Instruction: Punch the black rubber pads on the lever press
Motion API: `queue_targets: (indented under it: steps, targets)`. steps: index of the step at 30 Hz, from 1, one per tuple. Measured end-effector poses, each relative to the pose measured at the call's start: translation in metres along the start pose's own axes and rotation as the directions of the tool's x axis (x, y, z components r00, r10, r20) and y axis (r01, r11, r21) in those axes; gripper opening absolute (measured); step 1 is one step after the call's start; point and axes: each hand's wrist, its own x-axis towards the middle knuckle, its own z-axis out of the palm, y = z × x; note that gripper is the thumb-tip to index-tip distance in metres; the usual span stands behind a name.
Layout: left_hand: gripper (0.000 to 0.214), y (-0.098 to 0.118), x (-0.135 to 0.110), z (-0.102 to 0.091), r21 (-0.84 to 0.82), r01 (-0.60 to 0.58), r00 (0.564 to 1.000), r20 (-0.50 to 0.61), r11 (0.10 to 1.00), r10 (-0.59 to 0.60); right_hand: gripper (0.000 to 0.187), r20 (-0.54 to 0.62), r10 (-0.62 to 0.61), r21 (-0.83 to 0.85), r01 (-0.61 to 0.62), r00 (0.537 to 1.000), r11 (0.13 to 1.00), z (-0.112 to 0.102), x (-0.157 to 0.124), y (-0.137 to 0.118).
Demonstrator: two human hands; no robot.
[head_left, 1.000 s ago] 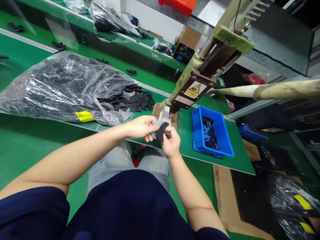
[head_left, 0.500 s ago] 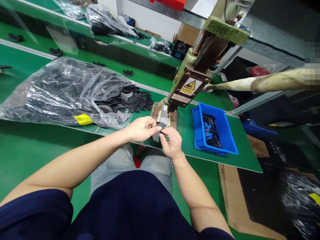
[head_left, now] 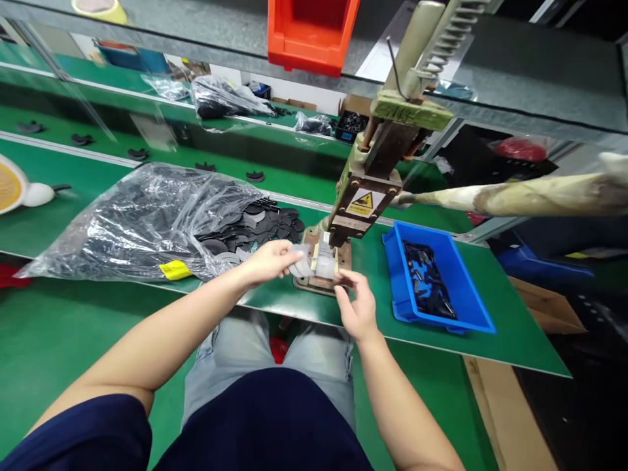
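My left hand [head_left: 269, 260] pinches a flat grey part [head_left: 300, 261] and holds it against the base plate [head_left: 318, 282] of the green hand press [head_left: 373, 176]. My right hand [head_left: 357, 302] hovers just in front of that base, fingers curled and pinched at the part's right end; what they grip, if anything, is too small to name. A clear plastic bag [head_left: 147, 226] full of black flat parts lies to the left, with loose black parts [head_left: 265, 221] spilling from its mouth.
A blue bin [head_left: 466, 307] with small black pieces sits right of the press. The press lever [head_left: 515, 195] juts out to the right. An orange bin [head_left: 309, 29] rests on the shelf above. More bags and parts lie on the far green benches.
The part has gone from in front of my body up onto the press base. My right hand has loosened from it and dropped slightly back. The view has tilted upward.
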Motion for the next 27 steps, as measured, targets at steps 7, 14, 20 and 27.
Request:
queue_targets:
  steps: [7,14,20,27]
  targets:
    - [0.029,0.009,0.137,-0.028,-0.231,0.208,0.918,-0.29,0.95,-0.271,0.028,-0.113,0.109,-0.111,-0.122,0.988,0.986,-0.034,-0.025,0.048]
    - [0.018,0.042,0.228,-0.011,-0.276,0.097,0.929,-0.319,0.956,-0.187,0.02,-0.096,0.081,-0.165,-0.096,0.992,0.982,-0.032,-0.03,0.049]
    - [0.032,0.018,0.192,0.002,-0.219,-0.005,0.913,-0.398,0.976,-0.084,0.022,-0.059,0.026,-0.134,-0.034,0.998,0.99,-0.035,-0.026,0.044]
    - [0.052,-0.044,0.062,0.018,-0.039,-0.131,0.922,-0.372,0.991,0.107,0.033,0.102,0.067,-0.223,-0.042,0.993,0.974,-0.066,-0.022,0.015]
